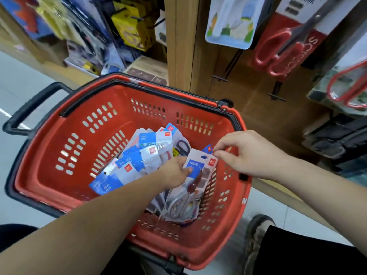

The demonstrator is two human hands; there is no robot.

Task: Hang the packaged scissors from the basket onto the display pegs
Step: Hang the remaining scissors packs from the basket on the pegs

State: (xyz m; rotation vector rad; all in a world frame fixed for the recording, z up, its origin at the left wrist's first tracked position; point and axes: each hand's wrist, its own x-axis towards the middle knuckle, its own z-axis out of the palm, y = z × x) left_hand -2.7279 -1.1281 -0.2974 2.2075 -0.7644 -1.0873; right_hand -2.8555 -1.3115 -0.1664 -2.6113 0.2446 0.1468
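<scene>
A red shopping basket (79,139) stands on the floor below me, with several blue-and-white scissors packs (139,153) piled in it. My left hand (174,173) reaches into the basket and grips a pack marked HOME (196,185), thumb on its front. My right hand (248,153) pinches that pack's top corner between thumb and fingertips. The pack stands tilted against the basket's right wall. Empty black display pegs (277,92) stick out of the brown board at the upper right.
Large red-handled scissors packs (286,48) hang on the board at top right, beside a light blue pack (232,22). Shelves of mixed goods (127,30) fill the upper left. A wooden post (182,42) divides them. My shoe (256,235) is beside the basket.
</scene>
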